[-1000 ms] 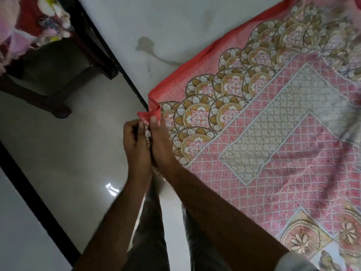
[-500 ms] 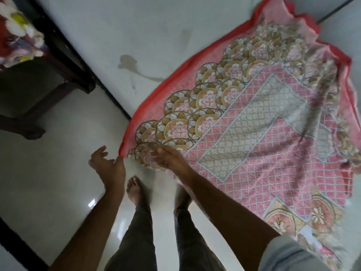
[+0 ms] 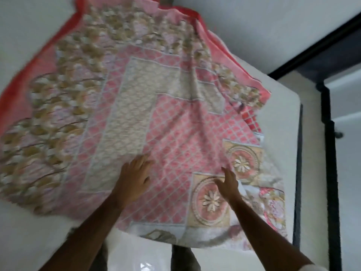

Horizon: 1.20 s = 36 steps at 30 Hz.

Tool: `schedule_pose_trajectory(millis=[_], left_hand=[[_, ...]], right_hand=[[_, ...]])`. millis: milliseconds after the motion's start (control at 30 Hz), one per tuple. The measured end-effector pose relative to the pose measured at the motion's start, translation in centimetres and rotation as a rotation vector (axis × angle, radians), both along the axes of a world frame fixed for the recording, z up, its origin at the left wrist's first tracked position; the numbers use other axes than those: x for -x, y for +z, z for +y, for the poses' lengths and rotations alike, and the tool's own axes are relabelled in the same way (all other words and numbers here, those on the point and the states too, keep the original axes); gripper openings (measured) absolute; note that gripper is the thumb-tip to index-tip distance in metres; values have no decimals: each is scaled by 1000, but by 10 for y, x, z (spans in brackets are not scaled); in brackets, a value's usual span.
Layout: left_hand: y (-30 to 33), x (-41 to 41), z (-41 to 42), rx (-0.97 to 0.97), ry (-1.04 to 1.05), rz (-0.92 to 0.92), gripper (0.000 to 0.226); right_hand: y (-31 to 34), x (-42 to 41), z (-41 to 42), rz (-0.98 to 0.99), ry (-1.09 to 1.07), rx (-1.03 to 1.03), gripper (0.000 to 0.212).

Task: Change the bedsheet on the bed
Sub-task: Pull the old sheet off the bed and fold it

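The bedsheet (image 3: pixel 156 118), pink and red with a white lattice, tan scalloped borders and round flower medallions, is seen spread loosely over the white mattress (image 3: pixel 273 32), with much of its print smeared by motion blur, so that fine detail of the pattern cannot be made out. Its far red hem is rumpled near the top of the view and cut off there, and a fold at the right side shows a patch of darker red check. The near edge of the sheet hangs just past the near edge of the mattress, where a little of the person's legs is hidden beneath it. The left hand (image 3: pixel 132 178) is laid on the cloth with fingers straight and close together, nothing being gripped. The right hand (image 3: pixel 228 182) is held by a medallion with fingers extended and slightly apart; whether it touches the cloth cannot be told. Bare mattress is left uncovered at the upper left, upper right and along the right side up to its rounded corner. A dark bed frame (image 3: pixel 330 153) is seen just beside that right edge, with pale floor (image 3: pixel 349 173) beyond it. No writing or label can be read anywhere.
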<state>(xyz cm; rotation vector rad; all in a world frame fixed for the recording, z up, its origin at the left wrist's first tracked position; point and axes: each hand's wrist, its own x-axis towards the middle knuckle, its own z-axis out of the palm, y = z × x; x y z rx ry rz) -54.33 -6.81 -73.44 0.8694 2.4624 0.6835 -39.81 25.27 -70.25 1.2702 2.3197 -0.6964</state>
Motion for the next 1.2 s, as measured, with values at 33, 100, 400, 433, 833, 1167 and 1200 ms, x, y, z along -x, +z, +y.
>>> schedule_pose_trajectory(millis=[33, 100, 400, 433, 833, 1167, 1200], left_hand=[[-2, -7, 30, 64, -49, 20, 57], [-1, -23, 87, 153, -115, 67, 59], [11, -33, 324, 265, -138, 272, 50], [15, -26, 346, 259, -167, 308, 46], [12, -2, 458, 473, -305, 172, 82], [-5, -9, 436, 523, -280, 315, 100], [-6, -6, 439, 535, -303, 289, 101]], right_hand=[[-6, -14, 28, -21, 0, -30, 63], [-17, -39, 79, -25, -9, -64, 61], [-22, -77, 293, 323, -390, -155, 49], [-23, -73, 311, 333, -416, -114, 46], [-29, 67, 336, 464, -200, 567, 56], [14, 95, 447, 885, -389, 317, 25], [18, 90, 466, 862, -376, 215, 18]])
